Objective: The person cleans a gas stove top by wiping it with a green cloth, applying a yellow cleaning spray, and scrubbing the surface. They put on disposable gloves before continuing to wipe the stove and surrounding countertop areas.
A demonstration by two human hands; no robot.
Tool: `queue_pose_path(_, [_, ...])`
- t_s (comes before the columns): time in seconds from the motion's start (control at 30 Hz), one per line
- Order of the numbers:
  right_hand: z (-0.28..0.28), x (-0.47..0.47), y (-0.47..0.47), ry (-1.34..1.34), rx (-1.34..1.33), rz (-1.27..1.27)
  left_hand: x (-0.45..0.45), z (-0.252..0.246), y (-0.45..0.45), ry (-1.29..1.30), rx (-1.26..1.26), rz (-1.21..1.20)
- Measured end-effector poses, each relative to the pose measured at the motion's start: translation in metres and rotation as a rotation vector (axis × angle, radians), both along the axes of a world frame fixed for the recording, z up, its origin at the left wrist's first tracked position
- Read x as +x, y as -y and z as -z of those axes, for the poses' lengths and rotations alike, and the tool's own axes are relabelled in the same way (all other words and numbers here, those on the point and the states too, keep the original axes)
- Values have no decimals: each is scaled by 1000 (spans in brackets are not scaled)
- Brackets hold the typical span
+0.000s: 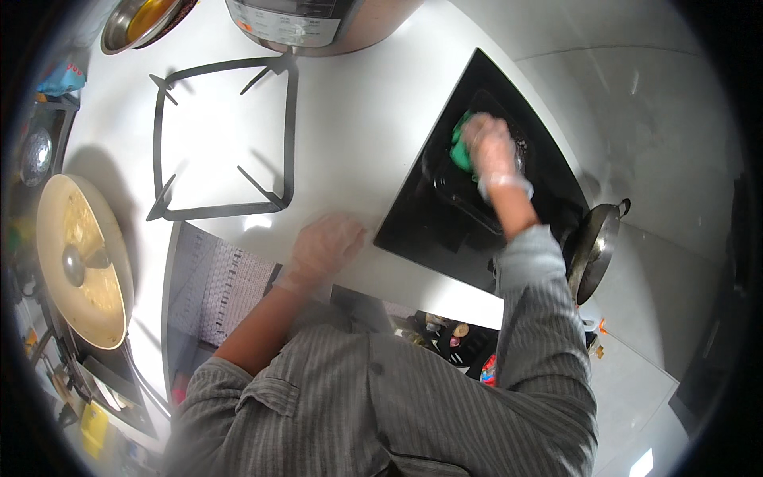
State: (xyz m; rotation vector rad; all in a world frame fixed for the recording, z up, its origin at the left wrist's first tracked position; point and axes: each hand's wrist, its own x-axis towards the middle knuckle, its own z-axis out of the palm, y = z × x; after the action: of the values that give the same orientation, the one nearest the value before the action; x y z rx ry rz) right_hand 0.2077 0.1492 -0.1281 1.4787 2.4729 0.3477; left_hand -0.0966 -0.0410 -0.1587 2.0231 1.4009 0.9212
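Note:
My right hand, in a clear plastic glove, presses a green cloth against a black glass cooktop. Wet-looking specks shine beside the fingers in its recessed burner area. My left hand, also gloved and blurred, is curled near the front edge of the white countertop, with nothing visible in it. Beyond that hand, to the left, a square black pan support sits on the counter, off the cooktop.
A cream pan with yellowish residue stands at left. Bowl of yellow liquid and large steel pot sit at the back. A metal pan is tilted beyond the cooktop's right side. Below the counter, a patterned surface shows.

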Motion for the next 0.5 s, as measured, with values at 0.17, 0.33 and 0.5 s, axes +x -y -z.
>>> queue_pose_path(0.17, [-24,-52,-46,-265,56,558,0,0,-1,15,-19,-8])
queue_pose_path(0.33, [-6,-64,108,-356,15,172,-1,-4,-4,35,-72,-36])
queue_pose_path(0.5, [-21,-60,116,-551,67,108,1,-3,-1,-55,-106,5])
